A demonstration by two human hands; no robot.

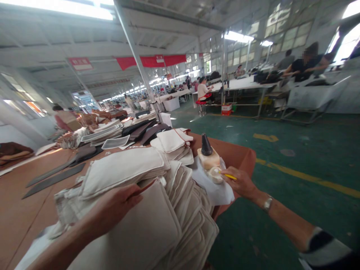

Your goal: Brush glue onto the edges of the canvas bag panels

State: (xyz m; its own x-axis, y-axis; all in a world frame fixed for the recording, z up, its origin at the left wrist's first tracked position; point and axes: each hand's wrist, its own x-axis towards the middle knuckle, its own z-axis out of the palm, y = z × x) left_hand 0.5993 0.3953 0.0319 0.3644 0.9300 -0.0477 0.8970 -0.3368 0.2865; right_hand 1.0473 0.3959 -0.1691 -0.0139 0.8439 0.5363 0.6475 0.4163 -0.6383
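Stack of quilted cream fabric panels [182,225] is lain on by the left hand [112,204]; whether the top panel is pinched cannot be told. Yellow pencil [229,176] is clenched in the right hand [242,183], just beside a pale block [208,159] topped by a black cone [206,145], on a white sheet [213,191]. Further panels [171,140] and dark strips [53,180] are laid beyond the grip on the brown table [236,153].

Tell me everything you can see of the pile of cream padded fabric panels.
The pile of cream padded fabric panels is a loose, overlapping heap of soft rectangular cloth pieces with rounded corners and stitched borders, fanned out rather than squared. It lies on the brown table, spilling toward its edge, with the person's left hand resting on top.
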